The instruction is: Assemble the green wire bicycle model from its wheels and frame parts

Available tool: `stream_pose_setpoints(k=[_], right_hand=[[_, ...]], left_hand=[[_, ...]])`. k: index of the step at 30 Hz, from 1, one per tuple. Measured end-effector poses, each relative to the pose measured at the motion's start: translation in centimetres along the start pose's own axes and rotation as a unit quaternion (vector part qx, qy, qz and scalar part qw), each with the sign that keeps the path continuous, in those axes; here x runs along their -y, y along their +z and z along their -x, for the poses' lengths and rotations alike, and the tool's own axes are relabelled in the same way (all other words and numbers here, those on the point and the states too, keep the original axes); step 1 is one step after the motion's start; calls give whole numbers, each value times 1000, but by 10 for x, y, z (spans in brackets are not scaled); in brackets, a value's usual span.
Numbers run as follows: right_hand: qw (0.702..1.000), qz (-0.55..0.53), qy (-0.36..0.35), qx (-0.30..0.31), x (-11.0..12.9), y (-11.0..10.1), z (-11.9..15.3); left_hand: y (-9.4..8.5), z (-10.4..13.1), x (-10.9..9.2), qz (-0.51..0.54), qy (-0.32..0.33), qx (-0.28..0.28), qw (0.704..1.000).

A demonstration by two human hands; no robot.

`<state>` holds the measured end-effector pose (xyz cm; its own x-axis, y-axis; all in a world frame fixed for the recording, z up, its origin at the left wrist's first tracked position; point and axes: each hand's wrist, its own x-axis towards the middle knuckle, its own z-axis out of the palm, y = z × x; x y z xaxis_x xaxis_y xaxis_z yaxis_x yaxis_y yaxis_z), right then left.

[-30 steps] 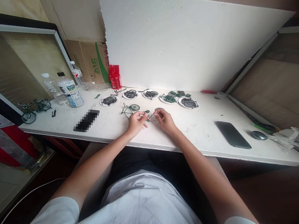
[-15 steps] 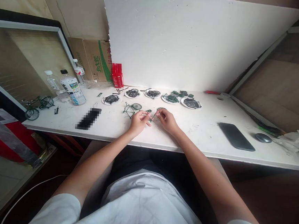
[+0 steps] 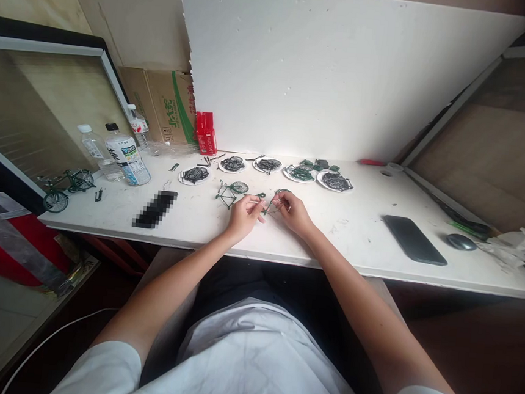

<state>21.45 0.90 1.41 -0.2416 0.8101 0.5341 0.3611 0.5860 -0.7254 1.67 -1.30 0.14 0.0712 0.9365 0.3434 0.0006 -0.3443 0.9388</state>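
My left hand (image 3: 243,217) is closed in a pinch, with a small dark green model bicycle part (image 3: 261,195) showing at its fingertips. Close beside it, my right hand (image 3: 295,213) pinches a green model bicycle frame (image 3: 267,209), whose wheel is mostly covered by the fingers. The exact spot where the two pieces meet is hidden. Just left of my hands, another partly built green model bicycle (image 3: 228,195) with one wheel rests on the table.
Several white plates of dark parts line the back, one a plate of green frames (image 3: 299,173). A complete model bicycle (image 3: 69,187) stands at the left near bottles (image 3: 128,156). On the right lie a phone (image 3: 415,240) and a mouse (image 3: 461,242). A white board (image 3: 337,75) stands behind.
Both hands stay in nearly the same place, with only slight finger movement around the small parts. Nothing else has visibly moved.
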Motion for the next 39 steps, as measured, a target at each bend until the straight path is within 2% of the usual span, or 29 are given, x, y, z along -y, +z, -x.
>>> stream_pose_setpoints(k=[14,26,29,33,39], right_hand=[[998,46,-41,-3,-6,1,0],[996,78,5,30,12,-1,1],[995,79,9,62,17,0,3],[988,85,-19,127,24,3,5],[976,60,-62,198,24,9,7]], left_hand=[[0,0,2,13,-14,1,1000],[-1,-4,7,0,-29,-44,999],[-1,-5,9,6,-35,-57,998],[-2,-7,10,18,-32,-80,996],[-2,-9,12,29,-15,-83,996]])
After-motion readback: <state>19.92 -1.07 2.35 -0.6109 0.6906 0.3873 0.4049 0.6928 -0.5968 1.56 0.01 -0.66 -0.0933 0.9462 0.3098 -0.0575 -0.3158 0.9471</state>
